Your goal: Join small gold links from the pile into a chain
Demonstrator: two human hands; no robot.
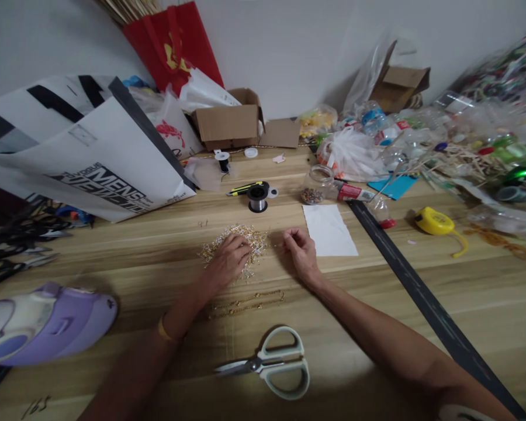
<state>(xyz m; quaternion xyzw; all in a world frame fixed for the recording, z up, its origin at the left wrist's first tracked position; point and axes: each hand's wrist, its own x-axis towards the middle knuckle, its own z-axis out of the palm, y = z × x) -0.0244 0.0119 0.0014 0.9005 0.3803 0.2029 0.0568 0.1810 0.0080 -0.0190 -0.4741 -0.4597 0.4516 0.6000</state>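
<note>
A loose pile of small gold and clear beads [256,237] lies on the wooden table. Over it rests my left hand [230,257], fingers curled down and together among the beads; what they pinch is hidden. Just right of the pile, my right hand [301,251] is closed in a pinch. A few tiny gold specks show by its fingertips, but what it grips is too small to name. Closer to me lies a gold beaded strand [249,304], laid out in a long loop. White-handled scissors [284,361] lie below that strand, blades pointing left.
A white paper sheet [331,231] lies beside my right hand. Behind are a wire spool [258,199], a cutter knife [245,188] and a bead jar [313,190]. A dark metal strip [421,298] crosses the right side, near a yellow tape measure [433,221]. A purple iron [74,321] stands left.
</note>
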